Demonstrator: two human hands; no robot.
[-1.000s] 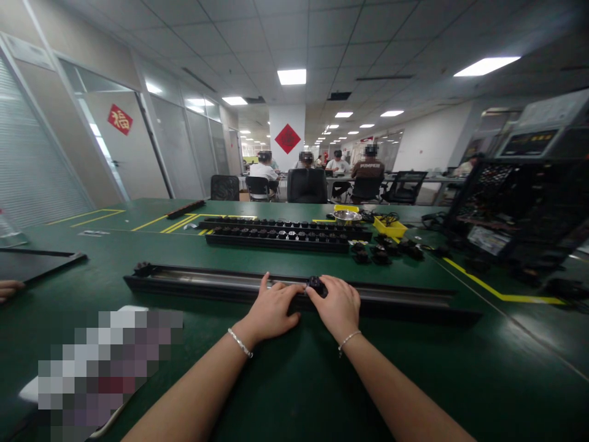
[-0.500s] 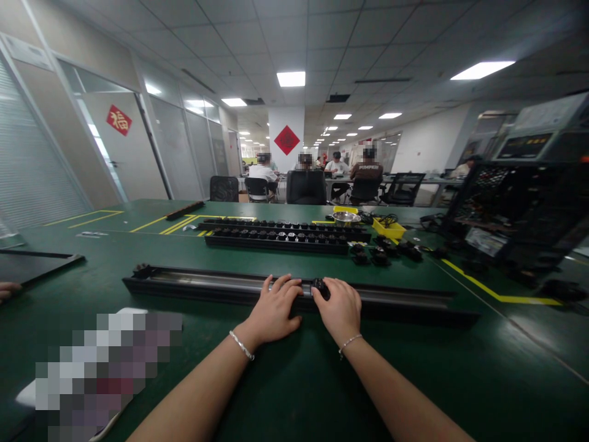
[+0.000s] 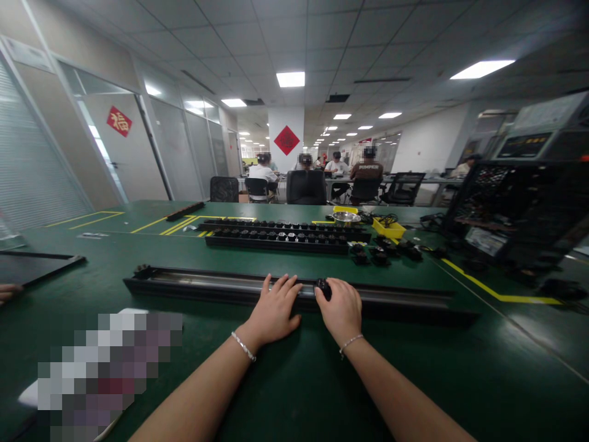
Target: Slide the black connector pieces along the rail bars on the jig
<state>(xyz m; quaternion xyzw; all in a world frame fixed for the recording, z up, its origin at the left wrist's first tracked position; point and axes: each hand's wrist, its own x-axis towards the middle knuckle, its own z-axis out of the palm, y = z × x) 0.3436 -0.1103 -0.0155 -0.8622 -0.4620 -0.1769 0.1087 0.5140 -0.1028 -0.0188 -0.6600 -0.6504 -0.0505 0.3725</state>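
Observation:
A long black channel-shaped rail [image 3: 197, 287] lies across the green table before me, its trough facing up. My left hand [image 3: 276, 310] rests over the middle of the rail with its fingers spread and stretched across the trough. Just to its right, my right hand [image 3: 341, 307] is closed around a small black part [image 3: 323, 286] with a rounded top, held at the trough. The underside of that part is hidden by the rail and my fingers. Another small dark piece [image 3: 142, 269] sits at the rail's left end.
Beyond the rail lie black strips [image 3: 276, 244] fitted with rows of small black parts. Loose black parts [image 3: 380, 255], a yellow bin [image 3: 389, 228] and a metal bowl [image 3: 346, 217] stand back right. Another person's hand [image 3: 7, 291] shows at the left edge; a black equipment rack [image 3: 506, 215] stands right.
My right hand and the small black part have shifted very slightly to the right along the rail. My left hand stays nearly in place.

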